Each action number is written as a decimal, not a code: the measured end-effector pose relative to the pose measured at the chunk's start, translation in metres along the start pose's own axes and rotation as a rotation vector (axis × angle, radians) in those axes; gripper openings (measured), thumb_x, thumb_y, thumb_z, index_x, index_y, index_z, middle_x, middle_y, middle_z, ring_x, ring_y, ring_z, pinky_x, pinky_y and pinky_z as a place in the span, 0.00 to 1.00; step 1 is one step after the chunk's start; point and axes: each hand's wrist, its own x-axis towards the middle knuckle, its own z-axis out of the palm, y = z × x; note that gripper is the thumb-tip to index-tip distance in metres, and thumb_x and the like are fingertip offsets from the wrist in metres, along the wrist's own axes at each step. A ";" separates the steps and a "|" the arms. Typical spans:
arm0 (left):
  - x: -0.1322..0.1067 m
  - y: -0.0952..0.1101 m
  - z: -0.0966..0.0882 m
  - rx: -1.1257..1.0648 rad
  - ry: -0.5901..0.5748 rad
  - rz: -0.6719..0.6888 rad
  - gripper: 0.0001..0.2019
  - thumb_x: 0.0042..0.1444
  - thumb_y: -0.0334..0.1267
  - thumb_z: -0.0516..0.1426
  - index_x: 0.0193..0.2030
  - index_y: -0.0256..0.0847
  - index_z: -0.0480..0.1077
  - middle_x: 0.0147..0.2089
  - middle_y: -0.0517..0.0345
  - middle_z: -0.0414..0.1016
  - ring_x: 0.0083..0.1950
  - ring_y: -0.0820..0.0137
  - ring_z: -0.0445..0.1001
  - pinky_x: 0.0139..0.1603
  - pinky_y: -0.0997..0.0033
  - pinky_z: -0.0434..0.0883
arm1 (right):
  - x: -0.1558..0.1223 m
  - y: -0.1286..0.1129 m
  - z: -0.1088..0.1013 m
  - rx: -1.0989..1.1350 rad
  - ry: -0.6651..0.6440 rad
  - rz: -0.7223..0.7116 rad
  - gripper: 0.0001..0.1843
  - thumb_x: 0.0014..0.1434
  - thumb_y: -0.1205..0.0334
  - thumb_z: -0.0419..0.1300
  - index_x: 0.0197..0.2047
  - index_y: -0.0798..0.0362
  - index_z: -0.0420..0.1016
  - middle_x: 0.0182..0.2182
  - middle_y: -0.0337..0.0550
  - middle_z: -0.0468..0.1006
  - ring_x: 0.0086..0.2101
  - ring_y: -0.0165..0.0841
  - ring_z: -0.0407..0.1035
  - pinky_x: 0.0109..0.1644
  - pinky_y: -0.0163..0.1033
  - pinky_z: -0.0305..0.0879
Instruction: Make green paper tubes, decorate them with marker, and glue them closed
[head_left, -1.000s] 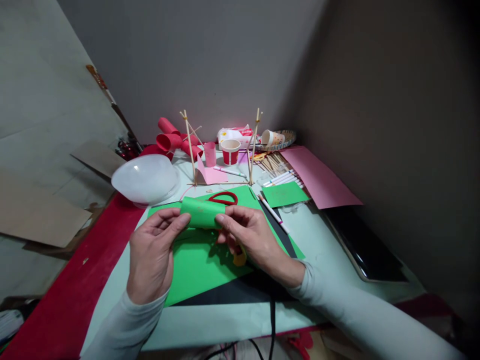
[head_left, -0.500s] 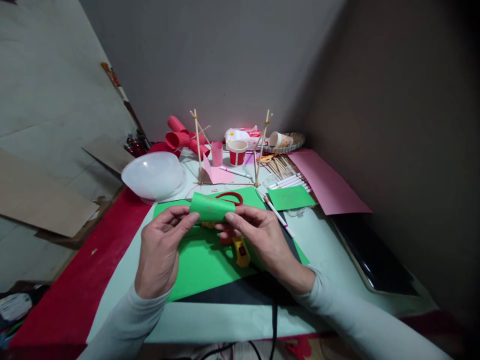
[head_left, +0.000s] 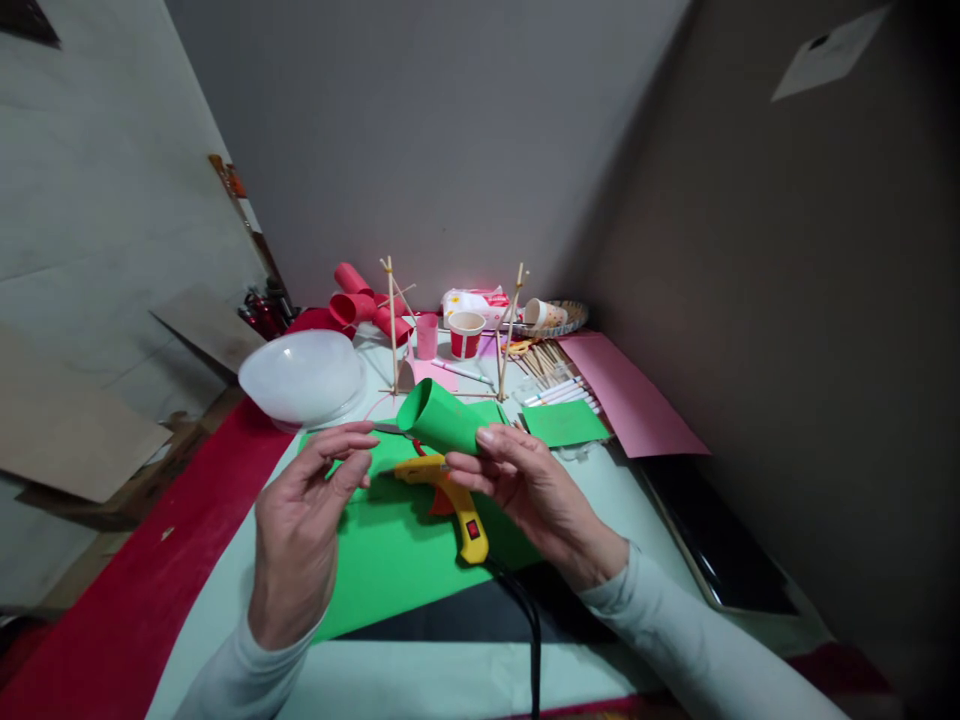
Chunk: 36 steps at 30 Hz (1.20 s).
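My right hand (head_left: 525, 485) pinches a rolled green paper tube (head_left: 442, 420) at its right end and holds it above the table, open end toward the left. My left hand (head_left: 304, 515) hovers just left of the tube, fingers apart and curved, touching nothing. Below both hands a yellow glue gun (head_left: 450, 495) lies on a green paper sheet (head_left: 382, 560), its black cord running toward me. Red scissors are partly hidden under the tube and the gun.
A white upturned bowl (head_left: 304, 375) sits at the left. Behind stand two stick tripods (head_left: 394, 315), red paper tubes (head_left: 360, 300), a red-white cup (head_left: 465, 335), markers and skewers (head_left: 559, 365), a small green piece (head_left: 566, 422), pink paper (head_left: 630, 395) and a black tablet (head_left: 712, 540).
My left hand has let go of the green tube and drawn back. My right hand alone lifted and tilted the tube, uncovering the glue gun.
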 end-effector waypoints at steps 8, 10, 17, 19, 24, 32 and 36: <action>-0.005 0.004 0.001 -0.066 -0.149 0.133 0.13 0.61 0.39 0.66 0.53 0.54 0.77 0.58 0.56 0.75 0.46 0.71 0.75 0.44 0.73 0.78 | -0.005 0.008 0.003 -0.094 -0.005 -0.024 0.16 0.49 0.60 0.79 0.31 0.55 0.77 0.25 0.33 0.80 0.34 0.37 0.85 0.40 0.36 0.83; -0.005 0.005 0.000 -0.008 -0.137 0.145 0.10 0.61 0.39 0.66 0.49 0.53 0.78 0.58 0.56 0.76 0.50 0.70 0.76 0.45 0.74 0.78 | -0.005 0.009 0.002 -0.161 -0.020 -0.063 0.14 0.52 0.58 0.78 0.31 0.55 0.78 0.26 0.34 0.81 0.34 0.37 0.85 0.41 0.36 0.83; -0.008 0.007 0.001 0.100 -0.050 0.198 0.04 0.61 0.37 0.66 0.39 0.51 0.83 0.45 0.61 0.81 0.35 0.75 0.79 0.29 0.78 0.75 | -0.009 0.008 0.003 -0.393 -0.053 -0.175 0.13 0.56 0.53 0.75 0.33 0.54 0.83 0.27 0.39 0.85 0.30 0.35 0.84 0.39 0.36 0.82; -0.010 0.006 0.005 -0.002 -0.085 0.116 0.04 0.61 0.37 0.66 0.40 0.51 0.83 0.36 0.63 0.82 0.26 0.76 0.76 0.25 0.76 0.74 | -0.012 0.006 0.006 -0.437 -0.051 -0.201 0.14 0.55 0.52 0.75 0.32 0.53 0.82 0.26 0.39 0.85 0.29 0.34 0.83 0.39 0.36 0.81; -0.013 0.007 0.008 -0.079 -0.079 -0.035 0.05 0.57 0.43 0.69 0.40 0.48 0.83 0.28 0.61 0.84 0.27 0.67 0.82 0.32 0.71 0.80 | -0.016 0.004 0.009 -0.562 -0.037 -0.247 0.14 0.55 0.50 0.74 0.31 0.52 0.82 0.27 0.42 0.85 0.30 0.36 0.82 0.39 0.36 0.78; -0.012 0.002 0.003 0.080 -0.087 -0.071 0.10 0.54 0.49 0.70 0.34 0.46 0.84 0.29 0.59 0.84 0.31 0.67 0.82 0.41 0.72 0.77 | -0.020 0.007 0.008 -0.734 -0.029 -0.322 0.15 0.60 0.50 0.67 0.30 0.53 0.82 0.25 0.41 0.81 0.30 0.36 0.77 0.36 0.38 0.73; -0.012 -0.001 0.001 0.038 -0.064 -0.141 0.12 0.50 0.51 0.72 0.33 0.46 0.84 0.27 0.59 0.83 0.29 0.67 0.82 0.39 0.73 0.77 | -0.021 0.007 0.008 -0.746 -0.041 -0.319 0.16 0.61 0.50 0.66 0.30 0.54 0.82 0.26 0.42 0.82 0.29 0.35 0.76 0.35 0.37 0.71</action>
